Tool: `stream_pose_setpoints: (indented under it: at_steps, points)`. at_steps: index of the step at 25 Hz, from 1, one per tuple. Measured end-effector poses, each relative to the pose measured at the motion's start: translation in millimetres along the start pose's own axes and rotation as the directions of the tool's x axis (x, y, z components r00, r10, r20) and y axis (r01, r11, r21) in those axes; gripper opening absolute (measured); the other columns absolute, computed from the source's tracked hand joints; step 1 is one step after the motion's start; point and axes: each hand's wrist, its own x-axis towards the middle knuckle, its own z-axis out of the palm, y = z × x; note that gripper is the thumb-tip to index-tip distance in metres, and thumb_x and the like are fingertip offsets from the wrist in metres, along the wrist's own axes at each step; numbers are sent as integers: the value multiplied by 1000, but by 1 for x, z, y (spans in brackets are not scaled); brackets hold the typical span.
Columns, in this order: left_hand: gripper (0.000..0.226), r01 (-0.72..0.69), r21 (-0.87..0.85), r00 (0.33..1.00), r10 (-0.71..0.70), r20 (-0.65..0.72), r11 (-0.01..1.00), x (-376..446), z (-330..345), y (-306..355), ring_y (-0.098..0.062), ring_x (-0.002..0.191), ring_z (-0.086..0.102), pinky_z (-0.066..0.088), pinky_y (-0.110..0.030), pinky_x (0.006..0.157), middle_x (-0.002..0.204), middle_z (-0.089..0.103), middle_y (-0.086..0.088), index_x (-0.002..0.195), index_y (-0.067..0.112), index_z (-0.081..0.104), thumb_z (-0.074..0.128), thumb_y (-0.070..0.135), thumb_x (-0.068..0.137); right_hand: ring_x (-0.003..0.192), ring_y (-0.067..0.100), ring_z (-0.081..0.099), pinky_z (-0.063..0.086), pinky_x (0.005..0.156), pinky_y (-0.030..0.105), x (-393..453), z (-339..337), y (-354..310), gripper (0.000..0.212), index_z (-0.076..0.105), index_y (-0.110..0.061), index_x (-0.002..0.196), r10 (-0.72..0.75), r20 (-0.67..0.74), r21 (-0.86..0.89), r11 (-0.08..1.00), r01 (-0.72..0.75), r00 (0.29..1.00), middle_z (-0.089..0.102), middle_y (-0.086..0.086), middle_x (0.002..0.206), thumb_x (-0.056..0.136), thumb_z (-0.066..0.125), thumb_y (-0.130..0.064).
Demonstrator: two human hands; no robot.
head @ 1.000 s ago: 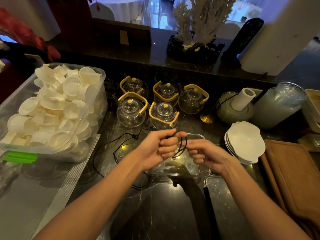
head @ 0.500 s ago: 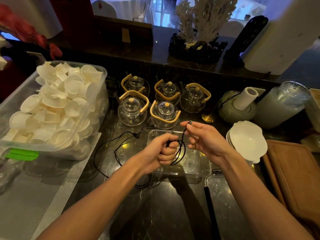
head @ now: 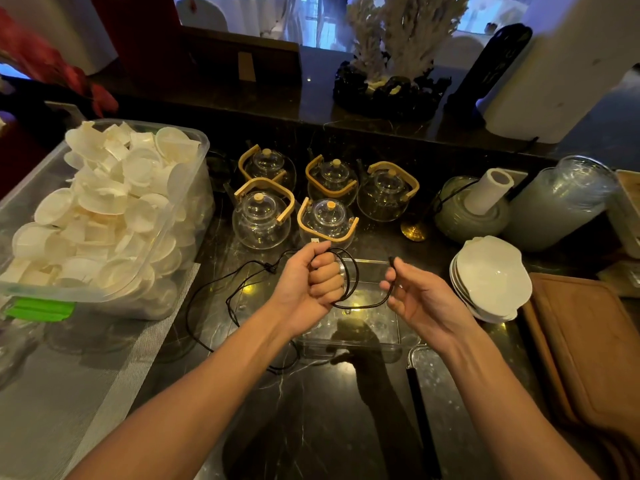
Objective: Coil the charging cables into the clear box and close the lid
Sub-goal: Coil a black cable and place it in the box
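Dim, warm light falls from overhead; small yellow glints spot the glossy dark bench (head: 311, 427), where the arms throw soft shadows. Cold blue daylight glows blown-out through the far window (head: 311, 19). Edges bow with wide-angle distortion, and the corners look smeared and soft.

**Materials and Surface Finish**

The counter (head: 311, 427) is glossy dark veined stone (it mirrors the lights). The clear box (head: 363, 341) is transparent smooth plastic. The cable (head: 360, 304) has a matt black sheath. Far teapots (head: 261, 220) are clear glass with pale wooden handles. The right-hand board (head: 588, 341) is matt brown wood.
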Motion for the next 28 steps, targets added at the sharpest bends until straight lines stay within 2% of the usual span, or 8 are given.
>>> stream_pose_setpoints:
  at_steps: [3,6,9,16,20,22,25,28]
  points:
    - [46,72,-12,996,-71,59,997,3,8,-5,-8,38,11,8,-23,40,46,15,9,53,23,36,46,28,97,50,4,50,34,36,12,10,7,8,6,67,-9,98,79,-34,-163,983,-83,996,58,0,72,96,65,-15]
    - [45,107,-17,992,-105,72,994,5,11,-6,-8,37,10,6,-23,40,46,14,9,53,22,35,49,27,95,50,3,42,20,37,14,16,15,17,15,71,-4,106,67,30,-399,915,-50,997,52,-1,67,98,63,-13]
    - [46,112,-32,992,-110,68,993,2,10,-2,-7,37,10,6,-22,39,45,16,9,53,21,38,46,27,98,53,4,41,18,44,18,14,19,22,17,69,-3,106,43,134,-416,909,17,990,51,-2,67,99,60,-15]
    - [43,47,146,990,-26,-139,988,5,14,2,-6,29,18,13,-19,33,40,23,10,58,20,40,45,25,101,61,8,41,25,46,20,15,17,32,18,63,-1,104,30,216,-186,982,11,976,49,3,77,95,48,-3]
    - [41,-17,371,958,122,-260,929,10,10,-1,-4,32,21,19,-17,32,43,24,10,63,17,44,49,27,103,62,10,41,28,49,23,16,17,32,25,62,-4,104,43,233,-155,988,-7,972,47,4,79,86,61,-22]
    - [40,-41,478,940,196,-278,877,12,9,-3,-4,34,21,19,-17,34,46,25,9,66,17,45,50,29,103,63,9,42,29,52,23,17,18,34,29,62,-5,108,23,228,-273,961,41,973,48,5,80,84,63,-23]
    - [40,-28,458,931,190,-312,889,14,5,-10,-5,37,22,20,-19,38,47,26,9,66,17,46,51,31,103,61,4,49,35,52,20,18,28,43,28,64,1,108,-100,145,-545,823,163,984,59,7,81,83,68,-12]
    - [40,-8,523,917,215,-337,852,17,0,-14,-8,44,27,26,-24,48,49,29,8,66,17,48,53,35,101,59,-4,58,44,53,12,18,32,52,21,62,3,107,-212,83,-583,782,220,974,66,8,84,87,67,5]
